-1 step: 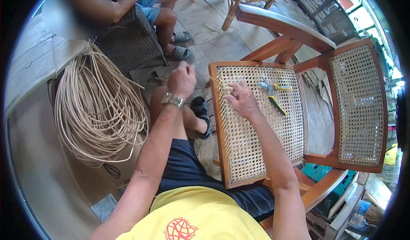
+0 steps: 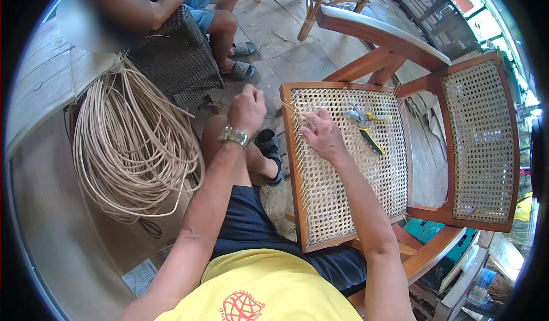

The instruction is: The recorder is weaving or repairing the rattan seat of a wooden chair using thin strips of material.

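A wooden chair lies tipped back beside my legs, its woven cane seat (image 2: 349, 184) facing up. My right hand (image 2: 325, 138) is over the seat's left part, near the far left corner, with bent fingers closed at a thin cane strand (image 2: 290, 107) that sticks out past the frame. Short strand ends line that left edge. My left hand (image 2: 247, 112), with a watch on its wrist, is closed in the air left of the seat; whatever it holds is hidden. Pruning shears (image 2: 359, 115) with yellow-and-black handles lie on the cane right of my right hand.
A big coil of rattan (image 2: 134, 149) hangs at the left beside a worktable (image 2: 40, 81). Another person sits on a dark woven chair (image 2: 177, 58) at the far left. The caned backrest (image 2: 480, 144) stands at the right, near a green crate (image 2: 440, 246). Another rattan chair (image 2: 320, 1) is beyond.
My left hand has shifted slightly right and nearer me. My right hand has moved only a little at the seat's edge. The rattan coil's edge has swung slightly to the right.
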{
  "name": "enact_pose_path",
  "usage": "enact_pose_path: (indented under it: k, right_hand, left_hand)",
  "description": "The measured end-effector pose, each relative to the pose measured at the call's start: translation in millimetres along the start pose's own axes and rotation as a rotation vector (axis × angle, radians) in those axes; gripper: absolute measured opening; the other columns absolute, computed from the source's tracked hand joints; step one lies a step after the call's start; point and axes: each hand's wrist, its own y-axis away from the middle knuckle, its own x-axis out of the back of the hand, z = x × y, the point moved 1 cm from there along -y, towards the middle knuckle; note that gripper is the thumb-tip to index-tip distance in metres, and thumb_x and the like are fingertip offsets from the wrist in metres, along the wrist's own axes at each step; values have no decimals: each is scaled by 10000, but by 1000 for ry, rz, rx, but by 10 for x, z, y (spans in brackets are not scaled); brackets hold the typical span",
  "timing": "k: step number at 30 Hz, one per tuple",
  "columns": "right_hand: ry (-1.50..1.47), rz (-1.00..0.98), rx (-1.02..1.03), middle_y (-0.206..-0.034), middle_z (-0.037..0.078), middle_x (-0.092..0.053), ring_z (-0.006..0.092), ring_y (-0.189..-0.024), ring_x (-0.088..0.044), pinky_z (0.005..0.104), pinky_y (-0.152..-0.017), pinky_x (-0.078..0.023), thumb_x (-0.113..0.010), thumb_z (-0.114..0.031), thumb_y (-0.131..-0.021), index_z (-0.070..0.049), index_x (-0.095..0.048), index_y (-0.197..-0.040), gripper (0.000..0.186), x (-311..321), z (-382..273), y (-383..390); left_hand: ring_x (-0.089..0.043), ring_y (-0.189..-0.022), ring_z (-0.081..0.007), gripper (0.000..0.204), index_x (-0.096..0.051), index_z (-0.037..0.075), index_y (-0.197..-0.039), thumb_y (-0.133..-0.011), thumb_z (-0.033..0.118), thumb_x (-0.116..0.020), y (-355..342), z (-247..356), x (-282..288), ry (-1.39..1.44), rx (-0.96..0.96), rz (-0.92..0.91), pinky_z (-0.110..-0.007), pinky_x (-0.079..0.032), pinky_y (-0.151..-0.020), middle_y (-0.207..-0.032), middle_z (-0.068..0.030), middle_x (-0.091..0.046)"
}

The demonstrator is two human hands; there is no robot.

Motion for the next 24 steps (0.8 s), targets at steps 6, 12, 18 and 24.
enact_pose_path:
  k: [6, 12, 18, 24]
  right_hand:
    - [-174, 109, 10, -964, 81, -601, 203, -799, -622, 325, -734, -524, -701, -117, -881, -71, -650, -1075, 206, -221, 106, 20]
    - [-743, 176, -338, -798, -27, -603, 60, -708, -534, 234, -640, -473, -678, -114, -944, -51, -622, -974, 90, -330, 275, -164]
    - [-512, 98, -429, -780, -15, -623, 48, -680, -530, 221, -616, -443, -717, -160, -917, -43, -657, -897, 133, -327, 270, -221]
    - [-237, 7, -507, -689, 7, -643, 71, -588, -547, 259, -538, -453, -764, -182, -874, -14, -703, -816, 188, -144, 302, -192]
  left_hand:
    - [-689, -871, -382, 237, -699, 147, -1011, -932, 352, -611, 251, 235, -34, -58, -46, -348, -480, -528, -739, -907, -159, -717]
    - [-702, -890, -343, 220, -747, 181, -1012, -903, 330, -627, 210, 459, -54, -304, -227, -477, -464, -554, -776, -916, -137, -729]
    - [-726, -927, -317, 232, -769, 93, -975, -844, 262, -678, 132, 783, -102, -637, -368, -578, -409, -586, -779, -973, -145, -745]
    - [-729, -957, -307, 248, -766, 53, -994, -820, 213, -692, 94, 1054, -85, -663, -460, -557, -398, -586, -793, -999, -169, -743]
